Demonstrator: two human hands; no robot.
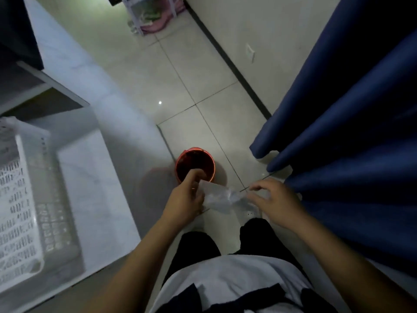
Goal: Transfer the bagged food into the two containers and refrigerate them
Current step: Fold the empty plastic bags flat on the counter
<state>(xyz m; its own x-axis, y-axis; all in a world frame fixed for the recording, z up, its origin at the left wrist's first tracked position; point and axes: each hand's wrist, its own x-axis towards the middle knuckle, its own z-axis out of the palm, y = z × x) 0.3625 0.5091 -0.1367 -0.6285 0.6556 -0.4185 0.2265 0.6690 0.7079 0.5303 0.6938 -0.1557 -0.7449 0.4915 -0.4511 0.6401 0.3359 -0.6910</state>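
1. Head view: a person stands over a tiled floor (203, 71), looking down at both hands held just above a red bin (195, 164) that sits on the floor beside a white counter (90, 168).
2. The left hand (185, 199) grips one end of a clear bag (222, 197); its fingers are curled round the plastic, the thumb side toward the bin.
3. The right hand (274, 199) is at the bag's other end. Its fingers look loosely bent and partly spread; motion blur makes it hard to tell whether they pinch the plastic or only touch it.
4. The bag hangs between the two hands, near the bin's rim, and looks flat and crumpled. Whether any food is left inside cannot be told.
5. No containers and no refrigerator show in this view. A white slotted basket (15, 199) lies on the counter at the left, and a blue curtain (349, 132) hangs at the right.
6. Judged step: the bag seems emptied and is being thrown away, so the transfer is probably done and the refrigerating is still to come.
7. The next move likely calls for the bag to be brought squarely over the bin's mouth and let go, then a turn back toward the containers.
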